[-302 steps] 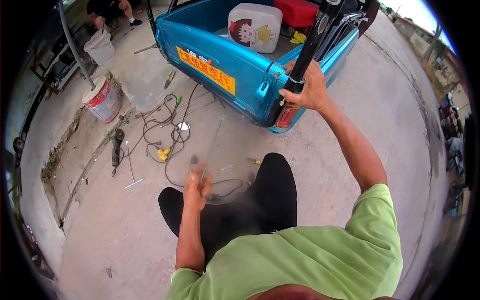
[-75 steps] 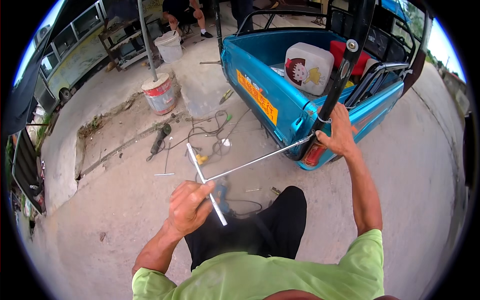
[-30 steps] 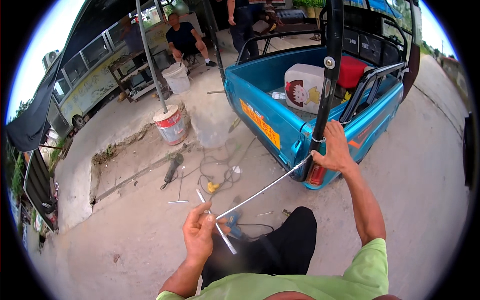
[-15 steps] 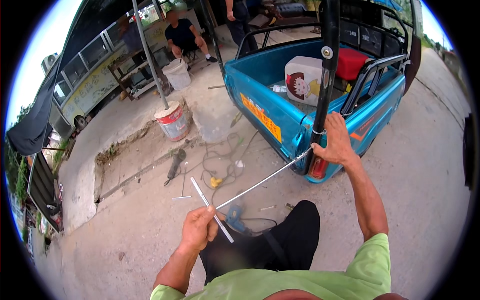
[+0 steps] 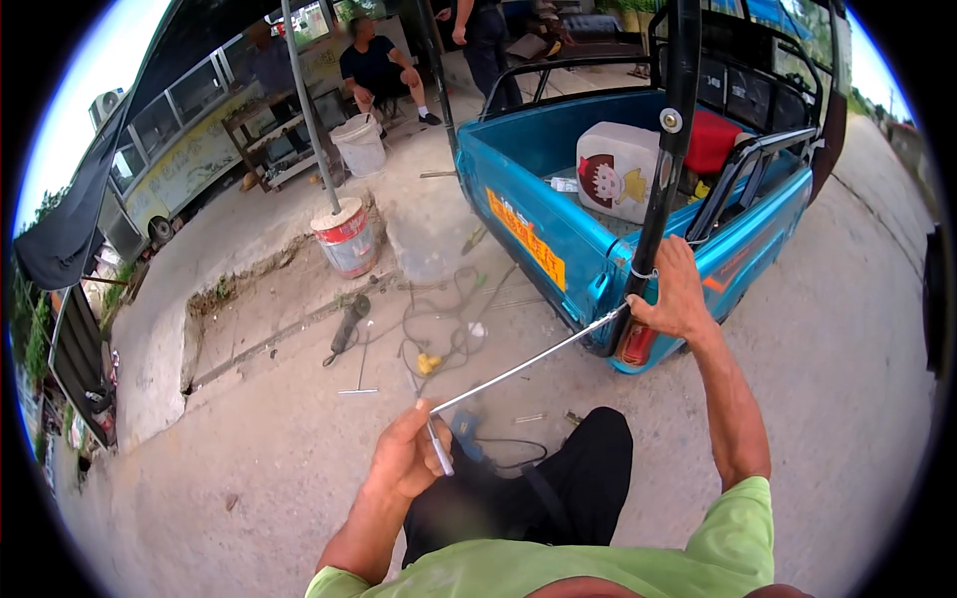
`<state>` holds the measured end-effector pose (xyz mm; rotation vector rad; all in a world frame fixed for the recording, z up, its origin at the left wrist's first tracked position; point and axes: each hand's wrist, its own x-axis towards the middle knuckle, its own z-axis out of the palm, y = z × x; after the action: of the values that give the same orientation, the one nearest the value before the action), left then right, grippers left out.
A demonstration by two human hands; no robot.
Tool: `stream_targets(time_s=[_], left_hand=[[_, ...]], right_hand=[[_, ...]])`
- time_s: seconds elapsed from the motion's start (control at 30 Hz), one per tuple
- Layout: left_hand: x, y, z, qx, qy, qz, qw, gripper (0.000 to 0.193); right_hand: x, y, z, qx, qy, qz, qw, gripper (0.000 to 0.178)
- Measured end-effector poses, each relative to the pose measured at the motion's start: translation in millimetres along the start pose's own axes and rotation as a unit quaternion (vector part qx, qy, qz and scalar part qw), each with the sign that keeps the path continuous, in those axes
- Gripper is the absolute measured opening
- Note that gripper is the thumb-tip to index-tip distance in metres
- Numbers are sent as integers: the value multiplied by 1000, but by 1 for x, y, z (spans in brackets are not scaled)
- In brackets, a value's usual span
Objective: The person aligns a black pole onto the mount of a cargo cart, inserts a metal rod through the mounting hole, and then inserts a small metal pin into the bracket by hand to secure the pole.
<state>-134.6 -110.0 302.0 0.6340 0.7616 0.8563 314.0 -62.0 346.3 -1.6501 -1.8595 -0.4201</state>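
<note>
My left hand (image 5: pixel 404 450) is closed round the crossbar of a long silver T-handle wrench (image 5: pixel 528 361), low in front of my knees. The wrench's shaft slants up to the right, and its far end meets a black post (image 5: pixel 654 214) at the rear corner of a blue cargo tricycle bed (image 5: pixel 543 224). My right hand (image 5: pixel 678 296) grips that post from the right side, thumb beside the wrench's tip. A thin light-coloured loop (image 5: pixel 643 274) circles the post just above the thumb. What the tip seats on is too small to make out.
On the ground lie an angle grinder (image 5: pixel 348 324), a second T-handle wrench (image 5: pixel 360 390), tangled cables with a yellow connector (image 5: pixel 428 364), and a blue power tool (image 5: pixel 466 436). A paint bucket (image 5: pixel 345 239) holds a pole upright. One person (image 5: pixel 374 65) sits beyond a white bucket (image 5: pixel 358 145); another stands.
The wrench's crossbar has turned in my left hand, so its upper arm now points away and looks shorter. My right hand stays on the post. The view has shifted slightly.
</note>
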Motion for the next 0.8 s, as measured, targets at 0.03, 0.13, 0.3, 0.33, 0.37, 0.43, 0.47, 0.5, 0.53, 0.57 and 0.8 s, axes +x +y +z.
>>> stream_targets(time_s=[0.03,0.13,0.3,0.33,0.37,0.43,0.47,0.5,0.53,0.57,0.8], left_hand=[[6,3,0,-74,-20,-17,997,46],[8,2,4,-62,-33,23,997,36],[-26,60,7,30,-25,218,975,19],[-20,76,14,54,-2,264,963,17],[-13,97,22,79,24,313,946,17],[17,149,26,116,17,422,899,15],[40,178,37,140,-1,456,879,17],[60,209,52,172,-25,451,876,22],[81,238,75,179,-47,460,868,25],[101,267,94,190,-64,472,858,26],[176,359,169,180,-40,502,845,23]], right_hand=[[4,0,4,-3,10,-6,1000,66],[-2,6,13,13,-1,-2,1000,64],[-3,1,5,-5,25,-7,1000,62],[-4,6,5,1,20,-13,1000,62],[-4,8,8,13,12,-20,1000,62],[6,-1,15,6,24,-47,999,61],[8,-3,15,24,33,-49,998,59],[6,-4,17,45,37,-48,997,58],[2,0,15,27,49,-54,997,55],[2,-1,12,15,45,-43,998,56],[2,-8,17,36,30,-23,999,55]])
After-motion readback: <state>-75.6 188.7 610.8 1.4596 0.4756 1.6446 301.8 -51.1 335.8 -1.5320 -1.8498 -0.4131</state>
